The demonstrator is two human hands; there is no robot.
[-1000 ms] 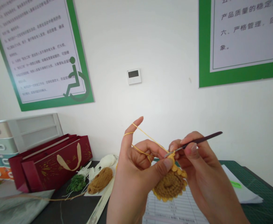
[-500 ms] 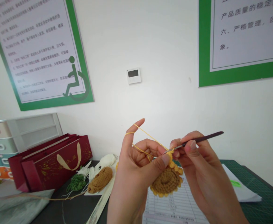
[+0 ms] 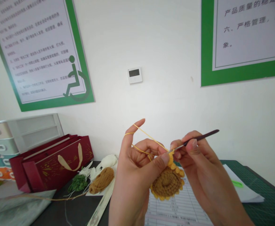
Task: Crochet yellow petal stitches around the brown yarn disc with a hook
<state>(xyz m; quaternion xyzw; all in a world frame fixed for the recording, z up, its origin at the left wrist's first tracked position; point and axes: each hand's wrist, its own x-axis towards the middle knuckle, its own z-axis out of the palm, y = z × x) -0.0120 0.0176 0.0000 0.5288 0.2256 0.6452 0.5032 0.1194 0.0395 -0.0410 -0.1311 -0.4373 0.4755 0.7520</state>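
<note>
My left hand (image 3: 137, 169) pinches the yellow edge of a round crocheted piece (image 3: 167, 183), brown in the middle with yellow bobbles around it. Yellow yarn (image 3: 151, 137) loops over my raised left index finger and runs down to the work. A crochet hook (image 3: 204, 135) with a dark handle is held in my right hand (image 3: 197, 157), between thumb and fingers. The metal tip of the hook meets the yellow stitches beside my left thumb. My right fingertips are close to the yellow edge.
Brown yarn (image 3: 102, 180), green yarn (image 3: 78, 183) and white yarn (image 3: 108, 161) lie left of my hands. Behind them stand a red gift bag (image 3: 55, 166) and drawers (image 3: 2, 146). Printed sheets (image 3: 175, 208) and a green cutting mat (image 3: 264, 188) lie below and right.
The hook and my right hand have shifted slightly left, and the hook's handle end sits a little higher. My left hand keeps its grip, with its index finger slightly further left.
</note>
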